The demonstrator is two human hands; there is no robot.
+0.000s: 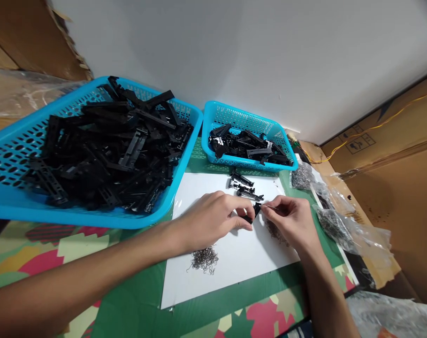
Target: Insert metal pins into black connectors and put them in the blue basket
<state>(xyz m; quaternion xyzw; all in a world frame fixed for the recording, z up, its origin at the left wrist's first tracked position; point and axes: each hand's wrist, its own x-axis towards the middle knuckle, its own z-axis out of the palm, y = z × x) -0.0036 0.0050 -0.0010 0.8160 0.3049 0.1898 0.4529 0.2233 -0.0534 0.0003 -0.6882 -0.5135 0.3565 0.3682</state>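
My left hand (222, 216) is closed on a small black plastic part (257, 209), holding it just over the white sheet (185, 286). At that part's right end, my right hand (291, 216) pinches a thin, light-coloured piece, too fine to name for certain. Several similar black plastic parts (247, 188) lie on the sheet beyond my fingers. A pile of small bent metal wires (204, 259) sits below my left wrist. Another pile of small wires (277, 233) lies partly hidden beside my right hand.
A large blue basket (153, 219) heaped with black plastic parts stands at left. Behind the sheet is a smaller blue basket (250, 165) with more parts. Clear bags of small metal pieces (335, 227) lie along the right edge, near cardboard (392, 197). A white wall (252, 51) rises behind.
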